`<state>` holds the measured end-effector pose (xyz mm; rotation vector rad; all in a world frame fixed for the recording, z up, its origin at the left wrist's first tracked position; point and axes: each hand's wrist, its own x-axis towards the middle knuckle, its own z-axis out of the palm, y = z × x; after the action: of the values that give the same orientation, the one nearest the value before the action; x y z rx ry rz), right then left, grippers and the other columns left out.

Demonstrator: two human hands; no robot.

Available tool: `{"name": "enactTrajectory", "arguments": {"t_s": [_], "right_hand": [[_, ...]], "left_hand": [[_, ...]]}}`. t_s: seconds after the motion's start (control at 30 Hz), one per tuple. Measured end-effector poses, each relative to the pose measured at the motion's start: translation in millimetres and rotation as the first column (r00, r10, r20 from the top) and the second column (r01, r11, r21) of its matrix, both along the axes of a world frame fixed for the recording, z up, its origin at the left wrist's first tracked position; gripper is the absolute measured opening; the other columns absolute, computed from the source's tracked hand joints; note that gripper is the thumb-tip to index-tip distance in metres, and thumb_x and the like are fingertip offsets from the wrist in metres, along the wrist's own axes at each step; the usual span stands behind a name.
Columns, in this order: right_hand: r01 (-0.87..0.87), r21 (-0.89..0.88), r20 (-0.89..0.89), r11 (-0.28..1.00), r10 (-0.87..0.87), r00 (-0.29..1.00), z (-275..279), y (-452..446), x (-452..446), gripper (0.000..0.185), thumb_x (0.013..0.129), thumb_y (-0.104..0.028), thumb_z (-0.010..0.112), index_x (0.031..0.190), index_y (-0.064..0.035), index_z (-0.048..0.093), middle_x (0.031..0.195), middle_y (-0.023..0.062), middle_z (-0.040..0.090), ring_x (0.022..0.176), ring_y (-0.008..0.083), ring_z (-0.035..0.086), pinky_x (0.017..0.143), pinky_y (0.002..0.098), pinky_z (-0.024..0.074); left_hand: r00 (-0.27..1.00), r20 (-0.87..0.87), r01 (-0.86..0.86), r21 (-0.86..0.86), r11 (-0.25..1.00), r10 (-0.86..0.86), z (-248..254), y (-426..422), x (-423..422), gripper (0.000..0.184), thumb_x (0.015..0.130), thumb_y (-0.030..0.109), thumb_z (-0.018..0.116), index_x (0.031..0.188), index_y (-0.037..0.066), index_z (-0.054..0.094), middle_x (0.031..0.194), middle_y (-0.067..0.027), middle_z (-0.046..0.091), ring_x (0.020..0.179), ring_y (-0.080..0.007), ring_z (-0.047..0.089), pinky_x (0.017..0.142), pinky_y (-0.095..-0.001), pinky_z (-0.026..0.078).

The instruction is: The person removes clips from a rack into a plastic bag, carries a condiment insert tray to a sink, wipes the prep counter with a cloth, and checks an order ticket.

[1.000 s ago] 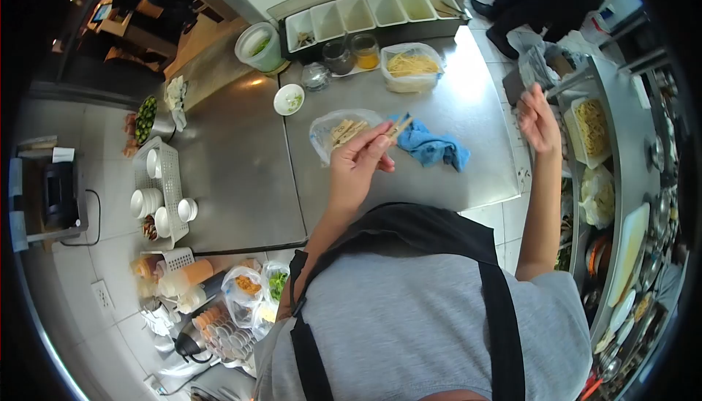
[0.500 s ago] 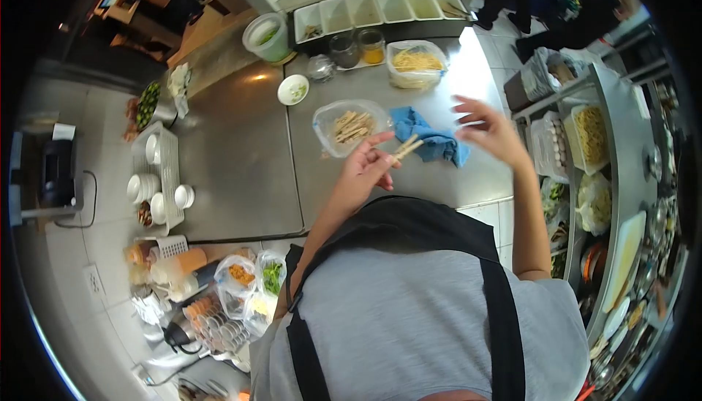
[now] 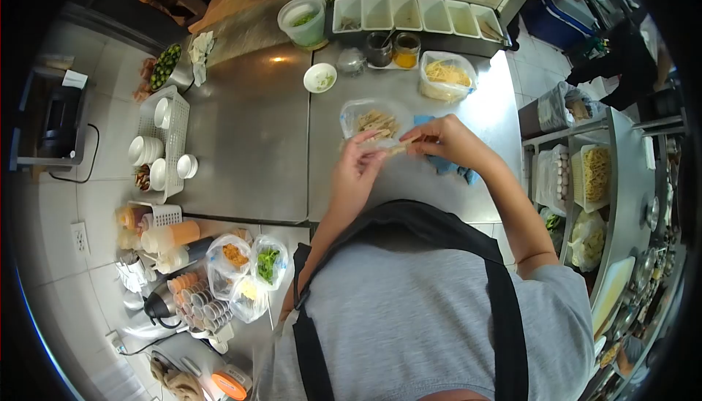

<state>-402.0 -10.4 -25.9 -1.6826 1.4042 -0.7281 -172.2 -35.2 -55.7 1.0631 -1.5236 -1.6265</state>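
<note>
Narrow pinches of our left hand (image 3: 356, 165) and right hand (image 3: 451, 141) meet above the steel table (image 3: 241, 138); near frame centre are a clear plastic bag (image 3: 352, 114), a partly hidden blue cloth (image 3: 466, 173) right of it and, between our hands, the pale sticks (image 3: 397, 150) we hold

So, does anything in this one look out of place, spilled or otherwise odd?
Nothing looks plainly spilled or damaged. The one untidy item is the blue cloth, crumpled on the steel table and partly hidden by the right hand. It looks slightly odd lying loose so near the pale strips.
</note>
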Motion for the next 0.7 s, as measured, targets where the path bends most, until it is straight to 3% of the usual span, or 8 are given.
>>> {"name": "enactTrajectory", "arguments": {"t_s": [0.1,0.3,0.4,0.5,0.53,0.57,0.6,0.7], "right_hand": [[0.102,-0.104,-0.012,0.989,-0.104,0.995,-25,-25,-3,0.024,0.077,-0.010,0.071,0.101,-0.0074,0.071,0.082,0.0133,0.070,0.069,0.0225,0.068,0.065,0.0336,0.0529],[-0.004,-0.120,-0.471,0.993,-0.054,0.881,-60,-55,33,0.027,0.077,-0.030,0.070,0.099,-0.0158,0.072,0.085,0.0119,0.070,0.075,0.0364,0.065,0.071,0.0427,0.0522],[0.001,-0.228,-0.298,0.974,-0.071,0.952,-52,-63,1,0.026,0.074,-0.030,0.071,0.097,-0.0167,0.072,0.085,0.0102,0.070,0.077,0.0337,0.065,0.073,0.0414,0.0522],[0.185,-0.269,-0.401,0.945,-0.285,0.871,-7,-96,-79,0.027,0.074,-0.016,0.066,0.101,-0.0166,0.072,0.090,0.0069,0.071,0.080,0.0266,0.067,0.074,0.0364,0.0529],[0.379,-0.237,-0.092,0.895,-0.409,0.908,-17,-118,-123,0.030,0.076,-0.006,0.059,0.102,-0.0152,0.072,0.091,0.0081,0.071,0.081,0.0259,0.068,0.073,0.0343,0.0532],[0.549,-0.328,-0.349,0.768,-0.639,0.686,17,-125,-143,0.032,0.079,-0.002,0.054,0.104,-0.0144,0.071,0.091,0.0104,0.070,0.083,0.0269,0.068,0.073,0.0338,0.0536],[0.502,-0.565,-0.288,0.655,-0.726,0.624,10,-151,-197,0.030,0.083,-0.007,0.054,0.108,-0.0154,0.070,0.094,0.0132,0.069,0.085,0.0290,0.067,0.074,0.0365,0.0537],[0.439,-0.680,-0.483,0.587,-0.810,0.334,16,-181,-294,0.029,0.086,-0.021,0.060,0.114,-0.0180,0.067,0.100,0.0139,0.066,0.091,0.0342,0.064,0.077,0.0424,0.0523]], "left_hand": [[0.893,0.314,0.007,-0.727,0.686,0.324,6,-19,7,0.032,0.084,0.015,0.068,0.115,0.012,0.062,0.118,-0.0164,0.055,0.101,-0.0243,0.056,0.089,-0.0346,0.045],[0.777,0.539,0.166,-0.674,0.720,0.325,-22,-35,-3,0.034,0.080,0.014,0.069,0.114,0.014,0.065,0.122,-0.0183,0.051,0.110,-0.0353,0.052,0.093,-0.0374,0.043],[0.773,0.612,0.129,-0.406,0.905,0.165,-30,-36,-1,0.038,0.080,0.010,0.066,0.118,0.011,0.062,0.122,-0.0185,0.054,0.111,-0.0365,0.053,0.093,-0.0365,0.044],[0.856,0.498,0.107,-0.439,0.892,0.142,-31,-39,2,0.044,0.080,0.007,0.061,0.124,0.006,0.057,0.124,-0.0219,0.053,0.114,-0.0383,0.052,0.096,-0.0401,0.042],[0.869,0.475,0.099,-0.438,0.893,0.137,-30,-40,2,0.047,0.079,0.005,0.060,0.125,0.006,0.056,0.124,-0.0217,0.054,0.114,-0.0381,0.052,0.096,-0.0398,0.043],[0.881,0.454,0.090,-0.438,0.895,0.133,-29,-42,1,0.049,0.078,0.003,0.059,0.127,0.006,0.056,0.123,-0.0216,0.055,0.114,-0.0379,0.053,0.096,-0.0395,0.043],[0.892,0.432,0.081,-0.437,0.896,0.130,-28,-43,0,0.052,0.077,0.001,0.058,0.128,0.006,0.055,0.122,-0.0214,0.056,0.113,-0.0377,0.054,0.096,-0.0392,0.043],[0.880,0.441,0.050,-0.455,0.889,0.177,-23,-44,-4,0.058,0.074,-0.003,0.055,0.131,0.006,0.053,0.121,-0.0210,0.057,0.112,-0.0352,0.056,0.095,-0.0363,0.044]]}}
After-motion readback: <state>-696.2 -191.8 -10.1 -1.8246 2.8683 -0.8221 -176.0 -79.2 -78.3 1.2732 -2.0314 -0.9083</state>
